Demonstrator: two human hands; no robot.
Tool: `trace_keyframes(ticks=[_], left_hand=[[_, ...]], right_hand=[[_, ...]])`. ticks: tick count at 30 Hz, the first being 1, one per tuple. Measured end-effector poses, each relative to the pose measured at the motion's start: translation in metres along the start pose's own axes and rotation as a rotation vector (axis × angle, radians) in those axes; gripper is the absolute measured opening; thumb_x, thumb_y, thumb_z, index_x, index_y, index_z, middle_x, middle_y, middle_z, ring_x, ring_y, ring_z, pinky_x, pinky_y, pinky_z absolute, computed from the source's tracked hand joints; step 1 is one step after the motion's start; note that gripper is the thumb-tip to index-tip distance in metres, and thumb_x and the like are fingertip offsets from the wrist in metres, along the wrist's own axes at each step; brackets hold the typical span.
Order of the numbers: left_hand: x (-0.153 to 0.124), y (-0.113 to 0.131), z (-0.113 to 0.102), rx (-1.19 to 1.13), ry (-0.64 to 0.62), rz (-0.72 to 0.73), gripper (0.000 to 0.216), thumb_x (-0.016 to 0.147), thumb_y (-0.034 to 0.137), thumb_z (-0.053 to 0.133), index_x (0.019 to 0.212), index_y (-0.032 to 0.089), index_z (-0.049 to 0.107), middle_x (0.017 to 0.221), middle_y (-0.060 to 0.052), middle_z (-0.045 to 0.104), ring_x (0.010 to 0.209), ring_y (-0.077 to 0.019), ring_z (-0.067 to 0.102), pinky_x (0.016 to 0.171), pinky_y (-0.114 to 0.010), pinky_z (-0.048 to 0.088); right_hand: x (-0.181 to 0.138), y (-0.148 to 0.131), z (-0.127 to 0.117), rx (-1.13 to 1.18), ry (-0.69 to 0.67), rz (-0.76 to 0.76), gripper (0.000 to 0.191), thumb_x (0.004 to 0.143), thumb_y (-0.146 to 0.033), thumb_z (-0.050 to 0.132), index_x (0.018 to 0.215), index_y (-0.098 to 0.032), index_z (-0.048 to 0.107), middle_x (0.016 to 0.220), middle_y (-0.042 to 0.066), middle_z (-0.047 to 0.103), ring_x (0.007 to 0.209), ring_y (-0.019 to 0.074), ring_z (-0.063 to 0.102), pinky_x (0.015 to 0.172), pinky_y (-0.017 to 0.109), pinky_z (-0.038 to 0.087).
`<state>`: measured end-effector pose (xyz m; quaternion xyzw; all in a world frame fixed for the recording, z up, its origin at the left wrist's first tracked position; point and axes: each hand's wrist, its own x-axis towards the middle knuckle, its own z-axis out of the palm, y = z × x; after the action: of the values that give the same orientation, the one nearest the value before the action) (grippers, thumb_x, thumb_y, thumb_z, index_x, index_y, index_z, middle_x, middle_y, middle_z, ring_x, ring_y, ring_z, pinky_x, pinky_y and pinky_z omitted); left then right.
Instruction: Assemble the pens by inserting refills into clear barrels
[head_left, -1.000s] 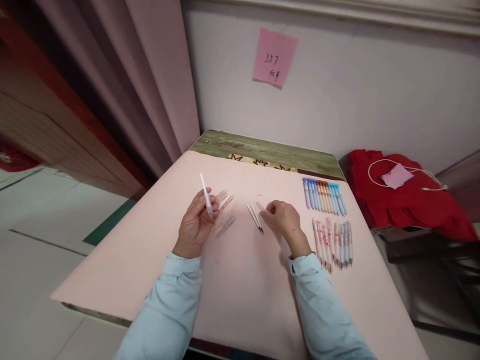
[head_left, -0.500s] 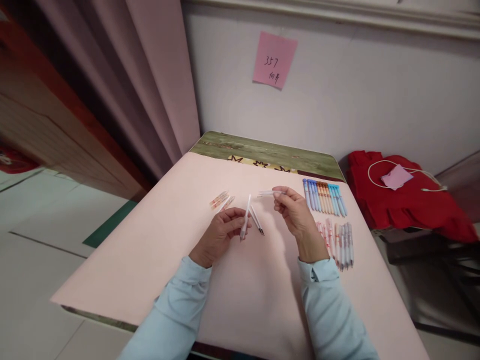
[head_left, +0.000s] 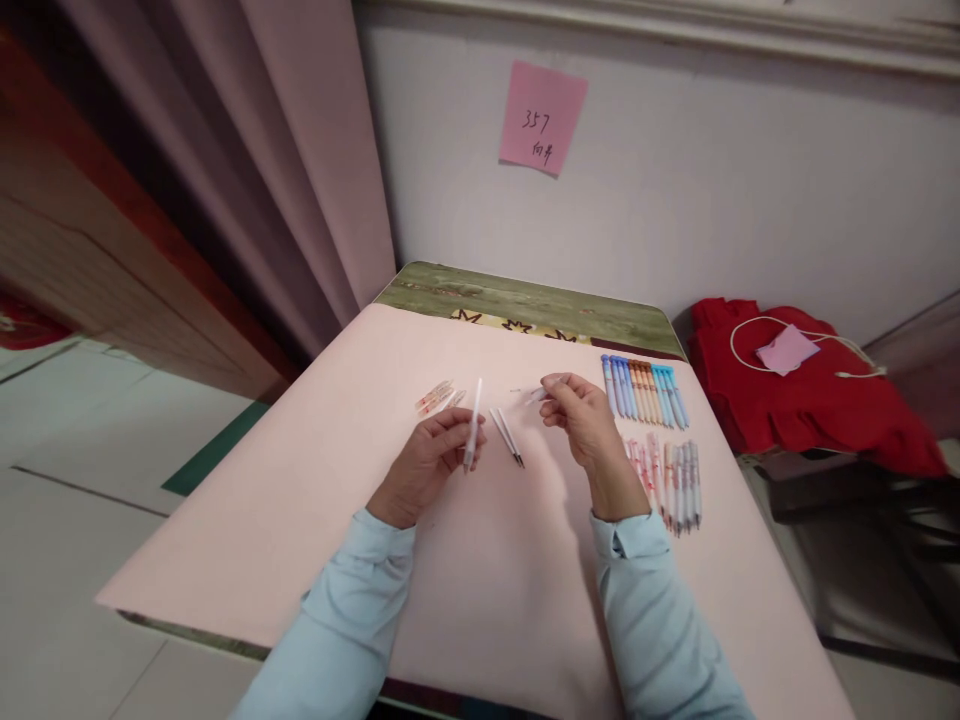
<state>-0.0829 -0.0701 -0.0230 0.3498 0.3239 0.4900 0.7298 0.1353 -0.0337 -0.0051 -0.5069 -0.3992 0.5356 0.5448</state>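
Pink-topped table (head_left: 300, 520), hands apart over it. Left hand (head_left: 427, 460) pinches a white pen (head_left: 475, 425) roughly upright, two thin refills (head_left: 511, 438) lie between, and the right hand (head_left: 589, 425) just came up off the tabletop pinching some clear bit (head_left: 535, 396), so both seem loaded.

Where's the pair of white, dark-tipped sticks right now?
Near the centre of the head view, the dark-tipped sticks lie on the pale pink cover, between the left hand and the right hand, tips toward the person.
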Motion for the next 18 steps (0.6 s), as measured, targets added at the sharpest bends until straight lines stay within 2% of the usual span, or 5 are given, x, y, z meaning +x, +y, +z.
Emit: trace_keyframes(ticks=[4,7,11,13,18], left_hand=[[0.004,0.012,-0.018,-0.280,0.175,0.173,0.022,0.078,0.022,0.077,0.095,0.011,0.070,0.076,-0.003,0.064,0.060,-0.0072,0.056,0.050,-0.015,0.046],[0.005,0.020,-0.029,-0.459,0.235,0.261,0.016,0.079,0.017,0.075,0.093,0.010,0.069,0.075,-0.001,0.062,0.060,-0.0058,0.054,0.049,-0.012,0.046],[0.003,0.027,-0.034,-0.567,0.248,0.303,0.008,0.088,0.015,0.065,0.093,0.009,0.067,0.073,-0.001,0.059,0.060,-0.0059,0.054,0.050,-0.012,0.047],[0.002,0.030,-0.035,-0.625,0.254,0.343,0.010,0.093,0.017,0.059,0.092,0.010,0.066,0.074,-0.001,0.059,0.059,-0.0051,0.053,0.050,-0.011,0.046],[0.001,0.033,-0.036,-0.694,0.264,0.362,0.022,0.100,0.021,0.049,0.090,0.011,0.065,0.073,0.000,0.057,0.057,-0.0035,0.050,0.049,-0.010,0.044]], right_hand=[[0.007,0.018,-0.011,-0.763,0.088,-0.076,0.024,0.081,-0.038,0.065,0.093,-0.018,0.070,0.069,0.004,0.069,0.065,0.0190,0.065,0.062,0.029,0.047],[0.009,0.031,-0.013,-1.194,0.015,-0.099,0.023,0.084,-0.034,0.063,0.096,-0.018,0.074,0.082,0.010,0.074,0.084,0.0256,0.068,0.072,0.033,0.045],[0.006,0.032,-0.007,-1.274,-0.006,-0.148,0.034,0.084,-0.041,0.066,0.108,-0.018,0.072,0.085,0.009,0.075,0.085,0.0266,0.068,0.071,0.033,0.043],[0.003,0.028,0.000,-1.220,-0.012,-0.246,0.024,0.086,-0.038,0.064,0.098,-0.020,0.073,0.080,0.006,0.073,0.078,0.0231,0.066,0.070,0.031,0.043],[-0.013,0.034,0.033,-1.000,-0.389,-0.576,0.009,0.089,-0.023,0.063,0.092,-0.023,0.072,0.089,0.002,0.072,0.078,0.0157,0.064,0.071,0.025,0.044]])
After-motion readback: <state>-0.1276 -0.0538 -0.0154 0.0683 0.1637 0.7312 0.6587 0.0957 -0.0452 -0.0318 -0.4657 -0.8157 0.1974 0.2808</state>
